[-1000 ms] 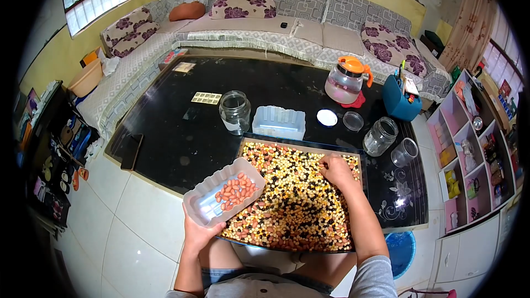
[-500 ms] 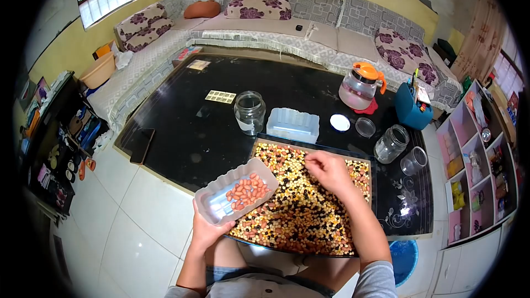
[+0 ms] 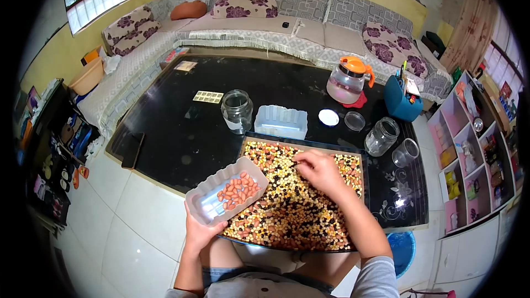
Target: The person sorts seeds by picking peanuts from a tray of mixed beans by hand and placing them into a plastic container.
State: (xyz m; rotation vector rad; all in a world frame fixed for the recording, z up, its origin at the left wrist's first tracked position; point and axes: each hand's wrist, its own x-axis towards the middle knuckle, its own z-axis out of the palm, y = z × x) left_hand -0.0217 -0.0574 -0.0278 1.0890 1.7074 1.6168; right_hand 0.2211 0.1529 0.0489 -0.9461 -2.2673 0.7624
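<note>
My left hand (image 3: 202, 230) grips a translucent plastic container (image 3: 205, 203) by its near end, tilted over the left edge of the tray. Reddish peanuts (image 3: 238, 190) lie inside it. A wide tray (image 3: 331, 150) spans my lap and the table's front edge, filled with mixed yellow corn, black beans and peanuts (image 3: 287, 204). Over the upper middle of this mix is my right hand (image 3: 320, 170), its fingers pinched together at the surface. Whatever is between those fingertips is too small to make out.
On the black table (image 3: 182, 132) stand a glass jar (image 3: 237, 113), a second plastic container (image 3: 281, 121), another jar (image 3: 382, 137), a glass (image 3: 406, 153), lids (image 3: 328, 117), an orange-lidded pitcher (image 3: 346, 81), a teal holder (image 3: 403, 99) and a phone (image 3: 133, 150).
My right hand has moved left across the tray, from its upper right part to the upper middle. My left hand still holds the container with peanuts.
</note>
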